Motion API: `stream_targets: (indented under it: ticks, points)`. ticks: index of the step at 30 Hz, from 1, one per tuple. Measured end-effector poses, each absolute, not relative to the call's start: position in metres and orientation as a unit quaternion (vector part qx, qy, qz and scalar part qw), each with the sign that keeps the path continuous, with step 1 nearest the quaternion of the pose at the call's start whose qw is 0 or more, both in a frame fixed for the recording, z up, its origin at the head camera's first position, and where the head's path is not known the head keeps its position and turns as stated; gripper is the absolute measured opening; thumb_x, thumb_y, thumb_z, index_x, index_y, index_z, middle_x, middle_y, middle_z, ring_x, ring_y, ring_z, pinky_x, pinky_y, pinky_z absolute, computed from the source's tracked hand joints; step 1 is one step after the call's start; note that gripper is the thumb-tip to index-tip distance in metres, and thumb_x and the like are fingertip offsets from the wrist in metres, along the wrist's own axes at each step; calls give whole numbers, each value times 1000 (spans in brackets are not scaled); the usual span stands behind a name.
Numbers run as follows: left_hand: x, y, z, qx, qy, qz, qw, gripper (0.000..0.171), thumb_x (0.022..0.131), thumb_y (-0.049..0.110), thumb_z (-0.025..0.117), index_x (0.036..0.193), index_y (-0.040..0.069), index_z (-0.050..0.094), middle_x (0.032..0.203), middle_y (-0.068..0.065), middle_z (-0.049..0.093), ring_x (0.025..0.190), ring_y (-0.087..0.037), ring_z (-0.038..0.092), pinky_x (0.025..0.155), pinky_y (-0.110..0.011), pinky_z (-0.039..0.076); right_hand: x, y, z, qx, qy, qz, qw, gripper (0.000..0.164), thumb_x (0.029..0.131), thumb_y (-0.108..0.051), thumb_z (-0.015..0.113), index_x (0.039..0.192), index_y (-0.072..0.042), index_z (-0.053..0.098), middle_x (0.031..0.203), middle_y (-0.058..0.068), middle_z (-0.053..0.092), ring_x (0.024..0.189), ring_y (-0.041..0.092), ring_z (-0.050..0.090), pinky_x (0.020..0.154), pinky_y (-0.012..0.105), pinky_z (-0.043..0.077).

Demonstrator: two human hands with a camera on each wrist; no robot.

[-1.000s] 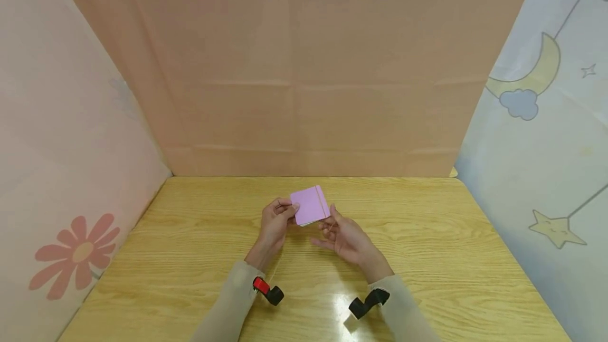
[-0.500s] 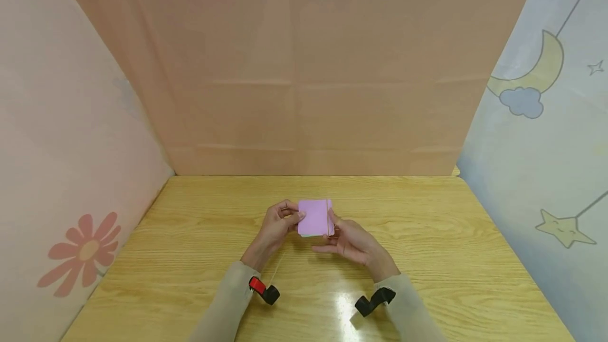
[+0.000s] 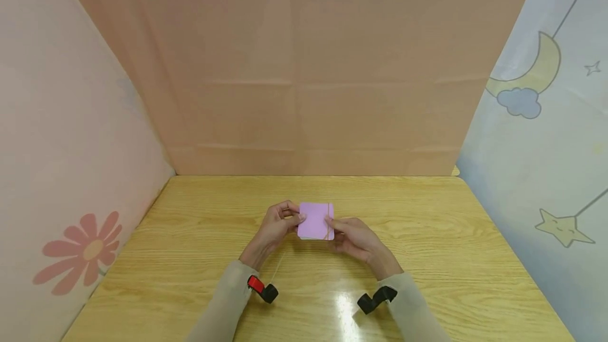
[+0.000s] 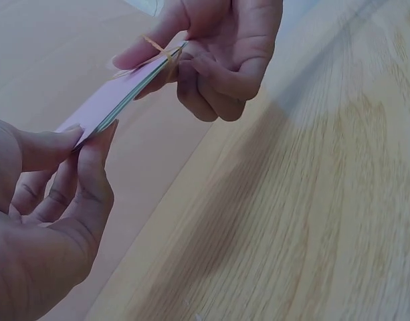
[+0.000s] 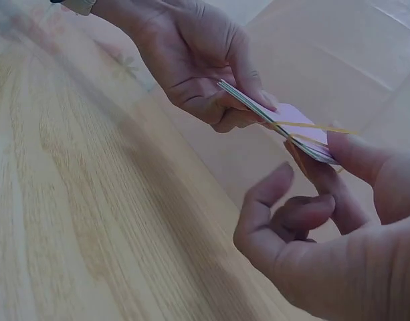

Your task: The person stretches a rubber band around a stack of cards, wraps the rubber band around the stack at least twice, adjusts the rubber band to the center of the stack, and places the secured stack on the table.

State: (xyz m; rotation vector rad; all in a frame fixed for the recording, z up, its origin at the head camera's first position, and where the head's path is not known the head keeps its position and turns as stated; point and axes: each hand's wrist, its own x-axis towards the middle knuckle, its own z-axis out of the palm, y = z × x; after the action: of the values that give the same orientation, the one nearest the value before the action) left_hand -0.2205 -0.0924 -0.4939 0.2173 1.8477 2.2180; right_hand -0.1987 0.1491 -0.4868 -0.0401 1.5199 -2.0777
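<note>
A thin stack of square paper sheets [image 3: 313,216], pink on top with green edges below, is held up over the table. My left hand [image 3: 275,227] pinches its left edge, thumb on the pink face and fingers beneath. At the opposite edge my right hand [image 3: 357,240] pinches the stack, its thumb on top by the rubber band. That orange rubber band [image 5: 301,125] runs across the stack near the right edge; in the right wrist view its strands spread apart, one reaching the right thumb. The right hand's other fingers [image 5: 261,200] curl below the stack.
The wood-grain table [image 3: 214,199] extends under both hands. A brown paper backdrop [image 3: 294,83] rises behind it, with printed side sheets [image 3: 85,120] at left and right. Black wrist-worn cameras [image 3: 377,300] sit at the cuffs, the left one on a red strap.
The stack has turned from tilted to nearly straight and come slightly nearer. My right thumb has moved from the stack's edge onto its pink face, and the band now spreads at the lower edge.
</note>
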Motion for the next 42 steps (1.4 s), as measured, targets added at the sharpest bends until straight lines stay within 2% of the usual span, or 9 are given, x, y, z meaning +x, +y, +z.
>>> stream_targets:
  ticks: [3, 6, 10, 13, 19, 23, 31, 36, 42]
  points:
    - [-221, -93, -495, 82, 631, 760, 128, 17, 97, -6, 70, 92, 10, 65, 87, 2, 69, 71, -9, 66, 65, -24, 57, -199, 150, -486, 4, 564, -786, 252, 18, 106, -18, 64, 103, -10, 80, 94, 0, 77, 87, 12, 68, 83, 30, 53]
    - [-220, -93, -497, 83, 626, 764, 136, 18, 97, -5, 69, 91, 11, 65, 85, 3, 69, 70, -8, 65, 65, -24, 57, -199, 150, -487, 22, 567, -793, 221, 18, 105, -17, 66, 98, -11, 81, 90, -2, 75, 82, 11, 66, 80, 29, 52]
    - [-217, -94, -498, 84, 623, 764, 145, 17, 98, -5, 69, 91, 11, 64, 84, 3, 70, 70, -7, 64, 65, -23, 56, -200, 149, -488, 52, 569, -801, 181, 20, 103, -16, 69, 88, -13, 81, 79, -5, 67, 71, 10, 54, 72, 26, 47]
    - [-216, -94, -499, 84, 622, 764, 150, 17, 98, -4, 69, 91, 11, 64, 84, 3, 70, 71, -7, 64, 64, -23, 56, -200, 149, -489, 71, 572, -803, 154, 17, 101, -15, 72, 87, -13, 82, 80, -5, 64, 68, 10, 48, 70, 25, 47]
    - [-215, -95, -500, 69, 624, 762, 158, 18, 98, -3, 70, 90, 12, 64, 83, 3, 70, 71, -7, 65, 64, -22, 56, -201, 147, -489, 64, 602, -789, 105, 9, 97, -16, 78, 92, -11, 84, 95, -5, 66, 81, 13, 51, 73, 25, 50]
    - [-215, -94, -502, 69, 633, 754, 159, 17, 97, -2, 71, 89, 11, 63, 84, 3, 70, 72, -9, 64, 64, -24, 55, -203, 147, -490, 56, 630, -771, 76, 12, 95, -16, 80, 89, -6, 83, 88, -3, 63, 89, 16, 51, 76, 26, 53]
    - [-217, -94, -506, 73, 639, 746, 173, 18, 96, -3, 72, 90, 11, 62, 86, 2, 69, 72, -11, 65, 63, -25, 56, -204, 152, -492, 28, 665, -743, 74, 14, 95, -13, 78, 91, 0, 81, 89, -4, 66, 94, 17, 54, 82, 30, 55]
    - [-216, -95, -506, 75, 641, 741, 184, 16, 96, -1, 72, 91, 11, 63, 88, 1, 69, 73, -12, 65, 63, -25, 56, -205, 157, -490, -24, 706, -704, 74, 16, 96, -7, 73, 99, 8, 77, 97, -1, 69, 92, 16, 59, 83, 32, 59]
    - [-215, -97, -506, 82, 640, 740, 190, 13, 96, -1, 72, 93, 10, 65, 90, 0, 71, 74, -12, 65, 64, -25, 55, -206, 165, -485, -89, 743, -658, 91, 23, 97, -8, 71, 105, 14, 72, 95, 0, 67, 86, 16, 56, 86, 33, 58]
